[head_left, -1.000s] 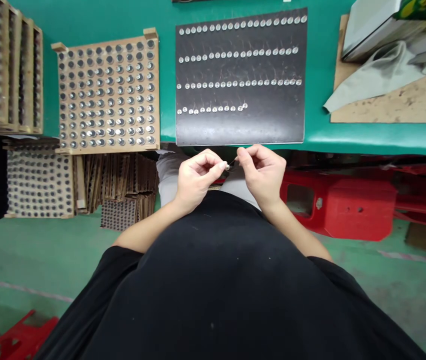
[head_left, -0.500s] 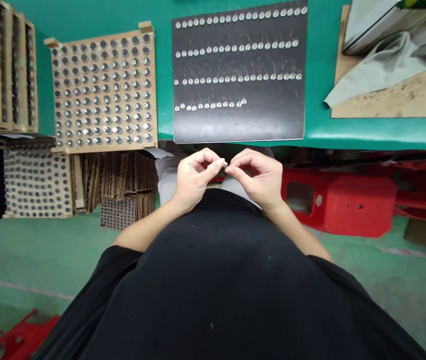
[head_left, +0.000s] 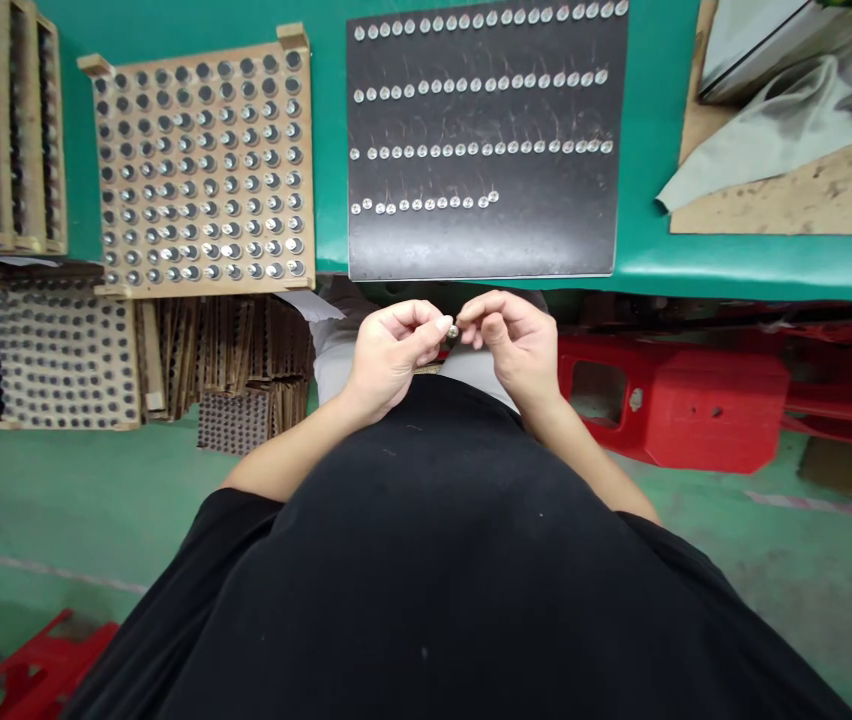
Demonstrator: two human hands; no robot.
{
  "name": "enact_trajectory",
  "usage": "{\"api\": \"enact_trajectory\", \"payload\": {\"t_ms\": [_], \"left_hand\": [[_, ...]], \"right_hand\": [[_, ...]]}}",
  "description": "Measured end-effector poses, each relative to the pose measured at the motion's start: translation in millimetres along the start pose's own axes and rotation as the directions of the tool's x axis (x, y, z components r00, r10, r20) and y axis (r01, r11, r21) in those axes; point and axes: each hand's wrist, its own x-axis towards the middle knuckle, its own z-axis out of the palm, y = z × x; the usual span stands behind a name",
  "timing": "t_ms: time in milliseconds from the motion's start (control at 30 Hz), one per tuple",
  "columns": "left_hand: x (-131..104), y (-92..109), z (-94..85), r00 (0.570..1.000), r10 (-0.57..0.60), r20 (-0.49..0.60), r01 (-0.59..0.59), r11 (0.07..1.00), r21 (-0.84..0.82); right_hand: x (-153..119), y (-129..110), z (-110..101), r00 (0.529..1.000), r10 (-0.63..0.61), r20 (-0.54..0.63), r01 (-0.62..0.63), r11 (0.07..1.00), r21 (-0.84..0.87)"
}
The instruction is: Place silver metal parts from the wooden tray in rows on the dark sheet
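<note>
Left hand (head_left: 390, 352): pinches metal piece (head_left: 454, 332).
Right hand (head_left: 520, 345): thumb and fingers parted, beside piece.
Piece position: between hands, off near edge of black board (head_left: 546, 235).

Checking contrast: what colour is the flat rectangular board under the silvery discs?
The board is black; best view: head.

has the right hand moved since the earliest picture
Yes, slightly: the right hand has shifted left along the front edge of the black board, bringing it nearer the left hand.
</note>
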Motion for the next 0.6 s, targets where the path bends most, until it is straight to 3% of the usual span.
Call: {"api": "enact_trajectory", "payload": {"t_ms": [100, 300, 467, 600], "left_hand": [[-1, 0, 0.7, 1.0, 0.025, -0.004, -0.025, 1.0, 0.014], [-2, 1, 1.7, 0.997, 0.073, -0.007, -0.073, 0.997, 0.037], [-2, 0, 0.7, 0.997, 0.072, -0.008, -0.072, 0.997, 0.026], [-2, -2, 0.8, 0.997, 0.076, -0.001, -0.075, 0.997, 0.029]], "right_hand": [[2, -4, 0, 1.0, 0.005, -0.007, -0.005, 0.997, -0.071], [1, -14, 3, 0.972, -0.224, -0.073, 0.195, 0.94, -0.281], [2, -10, 2, 0.971, -0.228, -0.076, 0.207, 0.953, -0.223], [2, -9, 2, 0.975, -0.206, -0.079, 0.178, 0.945, -0.273]]}}
